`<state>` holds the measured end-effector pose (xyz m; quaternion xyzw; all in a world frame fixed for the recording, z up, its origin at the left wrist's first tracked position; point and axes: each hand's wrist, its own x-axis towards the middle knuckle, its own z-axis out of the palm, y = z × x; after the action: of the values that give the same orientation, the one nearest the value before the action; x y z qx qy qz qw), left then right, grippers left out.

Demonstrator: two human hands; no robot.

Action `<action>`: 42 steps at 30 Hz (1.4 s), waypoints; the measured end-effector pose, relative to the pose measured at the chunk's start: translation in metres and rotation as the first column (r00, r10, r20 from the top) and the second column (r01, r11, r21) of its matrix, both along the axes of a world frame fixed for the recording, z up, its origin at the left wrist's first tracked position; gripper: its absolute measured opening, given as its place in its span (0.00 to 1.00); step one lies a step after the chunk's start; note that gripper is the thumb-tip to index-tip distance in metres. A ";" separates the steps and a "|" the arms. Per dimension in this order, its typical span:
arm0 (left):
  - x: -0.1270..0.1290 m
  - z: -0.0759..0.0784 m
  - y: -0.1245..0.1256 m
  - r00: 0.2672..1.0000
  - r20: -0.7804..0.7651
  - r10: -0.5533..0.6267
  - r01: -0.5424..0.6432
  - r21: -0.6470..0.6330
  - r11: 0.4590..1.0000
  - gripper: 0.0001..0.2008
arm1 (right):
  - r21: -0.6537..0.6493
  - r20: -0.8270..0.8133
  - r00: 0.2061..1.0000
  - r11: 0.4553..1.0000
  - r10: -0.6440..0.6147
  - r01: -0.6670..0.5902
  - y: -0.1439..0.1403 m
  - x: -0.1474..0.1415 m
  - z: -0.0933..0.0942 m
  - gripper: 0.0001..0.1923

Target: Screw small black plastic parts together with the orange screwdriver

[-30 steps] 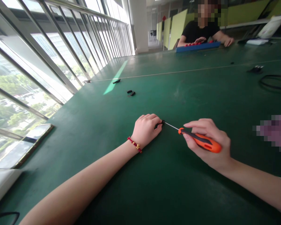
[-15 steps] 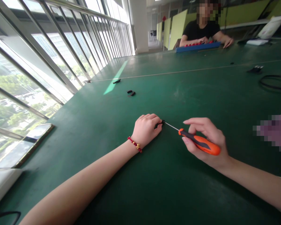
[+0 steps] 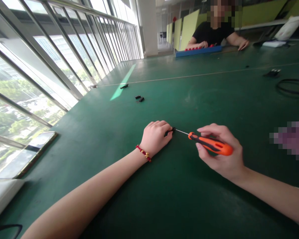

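My left hand (image 3: pixel 156 136) rests on the green table, its thumb and fingers closed on a small black part (image 3: pixel 173 129), most of which the fingers hide. A screwdriver (image 3: pixel 211 144) with an orange and dark grey handle lies in my right hand (image 3: pixel 226 156). The handle sits between the thumb and the curled fingers, with a loose-looking grip. Its thin metal shaft points left, and the tip meets the black part at the left fingertips.
Farther up the table lie two small black pieces (image 3: pixel 140 98) and another black piece (image 3: pixel 124 86). A phone (image 3: pixel 27 154) is at the left edge by the railing. A black cable (image 3: pixel 292 87) lies at right. Across the table a person (image 3: pixel 211 35) handles a blue tray (image 3: pixel 198 52) holding red items.
The screwdriver handle has turned and tipped slightly upward in my right hand, whose fingers have shifted. My left hand stays put. The other person's blue tray has slid left.
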<state>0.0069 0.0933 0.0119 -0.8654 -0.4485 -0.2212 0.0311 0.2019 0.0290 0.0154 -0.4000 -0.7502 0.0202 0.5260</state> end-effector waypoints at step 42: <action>-0.002 -0.001 0.005 0.959 0.281 0.021 0.042 -0.214 0.976 0.07 | -0.465 0.078 0.996 0.885 0.049 -0.007 0.014 -0.001 -0.011 0.09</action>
<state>0.0047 0.0983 0.0113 -0.8256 -0.4653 -0.2919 -0.1293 0.2008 0.0432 0.0041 -0.5038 -0.7515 0.1891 0.3817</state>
